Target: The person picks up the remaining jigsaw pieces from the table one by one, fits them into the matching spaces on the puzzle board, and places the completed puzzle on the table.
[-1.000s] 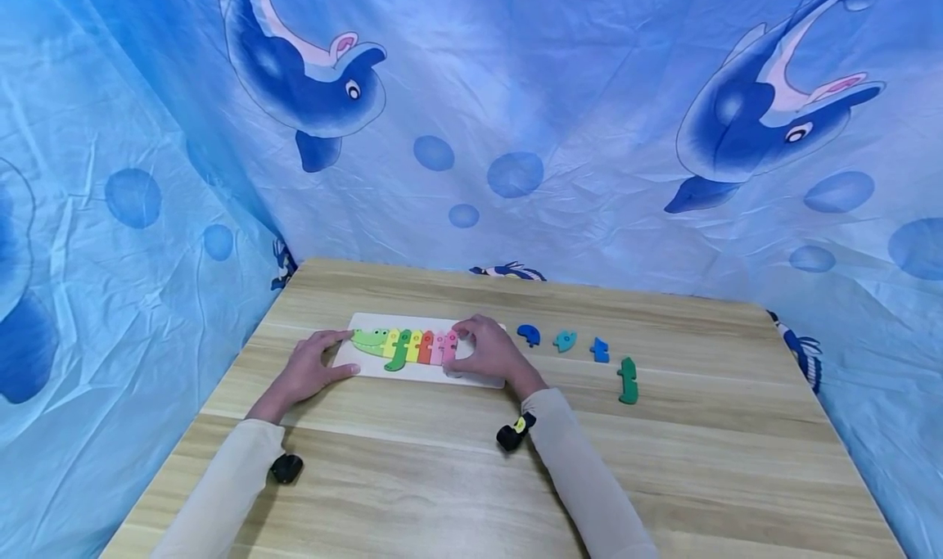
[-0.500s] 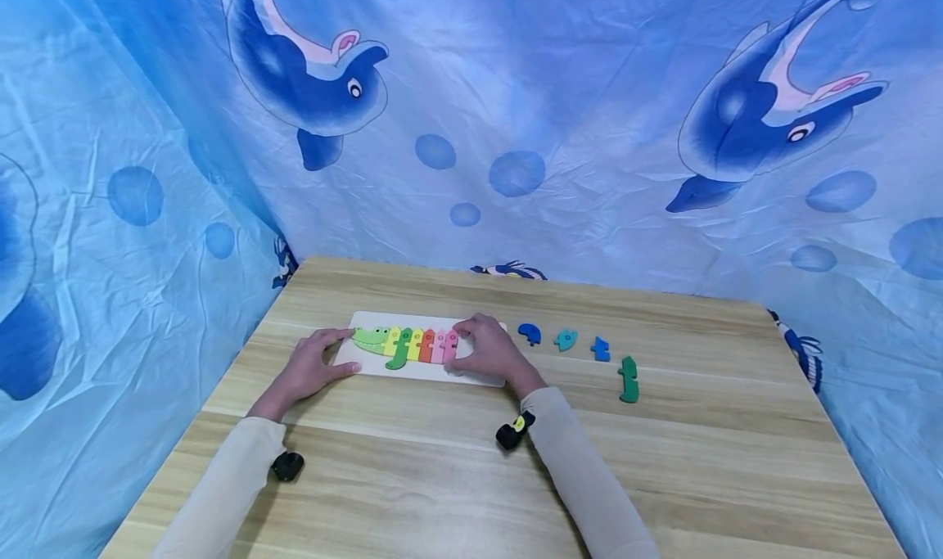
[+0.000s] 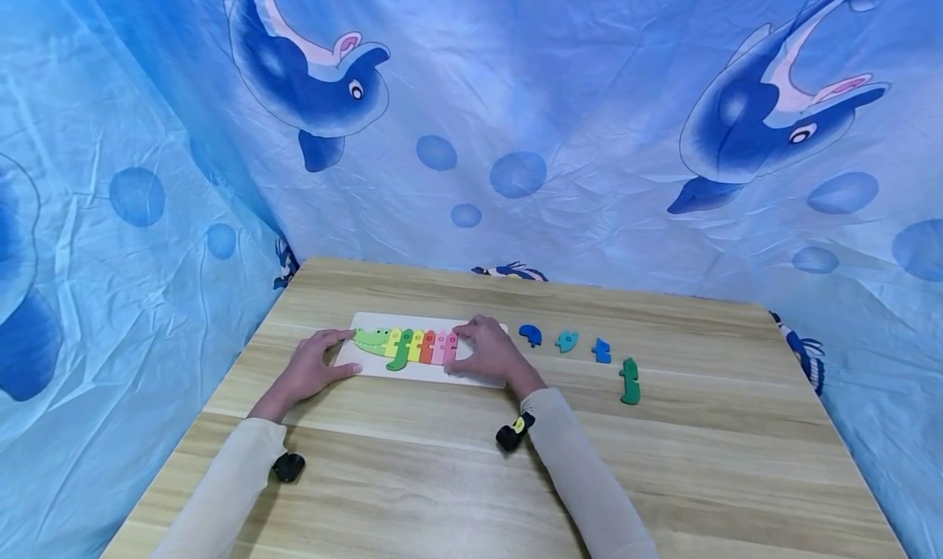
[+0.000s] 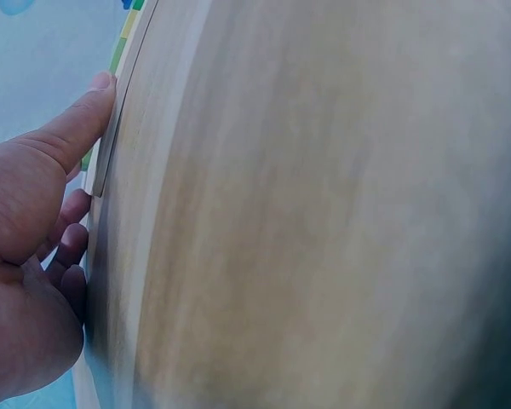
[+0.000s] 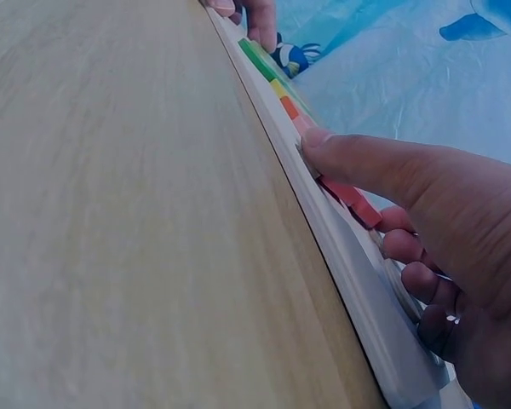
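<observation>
A white puzzle board (image 3: pixel 423 371) lies on the table with a crocodile built on it. Its light green head (image 3: pixel 371 341) is at the left, followed by yellow, green, orange-red and pink pieces. My left hand (image 3: pixel 309 364) holds the board's left end, thumb at the near edge and fingers by the crocodile's head. Over the right part, my right hand (image 3: pixel 492 353) pinches the last pink piece (image 3: pixel 451 348) between thumb and fingers. In the right wrist view this pink-red puzzle piece (image 5: pixel 359 206) sits tilted above the board. The palm hides the board's right end.
To the right of the board lie loose pieces in a slanting row: a dark blue one (image 3: pixel 530 334), a teal one (image 3: pixel 566 341), a blue one (image 3: pixel 602 351) and a long green one (image 3: pixel 629 381). A blue dolphin-print curtain (image 3: pixel 589 117) hangs behind the wooden table (image 3: pixel 412 485).
</observation>
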`<state>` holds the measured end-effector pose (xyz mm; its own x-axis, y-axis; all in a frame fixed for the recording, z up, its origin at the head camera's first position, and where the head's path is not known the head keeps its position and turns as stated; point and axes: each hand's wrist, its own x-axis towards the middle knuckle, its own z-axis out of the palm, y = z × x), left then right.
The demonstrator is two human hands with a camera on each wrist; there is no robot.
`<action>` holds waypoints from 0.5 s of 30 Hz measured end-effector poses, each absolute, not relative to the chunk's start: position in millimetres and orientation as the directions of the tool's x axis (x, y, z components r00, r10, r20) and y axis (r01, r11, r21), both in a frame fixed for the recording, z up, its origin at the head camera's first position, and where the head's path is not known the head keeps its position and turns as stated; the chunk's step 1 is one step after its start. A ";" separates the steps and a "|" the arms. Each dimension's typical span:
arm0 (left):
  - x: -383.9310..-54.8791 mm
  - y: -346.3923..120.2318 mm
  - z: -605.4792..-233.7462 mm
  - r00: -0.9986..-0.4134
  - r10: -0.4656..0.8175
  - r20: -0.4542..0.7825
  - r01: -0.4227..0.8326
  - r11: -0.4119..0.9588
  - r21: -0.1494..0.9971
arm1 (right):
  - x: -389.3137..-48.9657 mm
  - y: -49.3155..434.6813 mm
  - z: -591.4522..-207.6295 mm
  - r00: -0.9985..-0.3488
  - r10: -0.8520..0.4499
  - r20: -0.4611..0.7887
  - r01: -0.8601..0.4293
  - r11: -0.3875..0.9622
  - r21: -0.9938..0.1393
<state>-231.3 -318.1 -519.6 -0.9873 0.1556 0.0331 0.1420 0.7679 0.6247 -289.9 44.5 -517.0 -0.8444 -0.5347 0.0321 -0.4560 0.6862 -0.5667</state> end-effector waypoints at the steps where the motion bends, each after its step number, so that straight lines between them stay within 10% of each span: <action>1: -231.1 -318.0 -519.6 -0.987 0.156 0.034 0.142 0.767 0.626 | -289.7 44.6 -516.6 -0.843 -0.537 0.031 -0.457 0.686 -0.566; 15: -229.7 -317.2 -519.0 -0.987 0.155 0.034 0.142 0.766 0.627 | -288.0 48.8 -516.5 -0.864 -0.498 0.075 -0.436 0.664 -0.608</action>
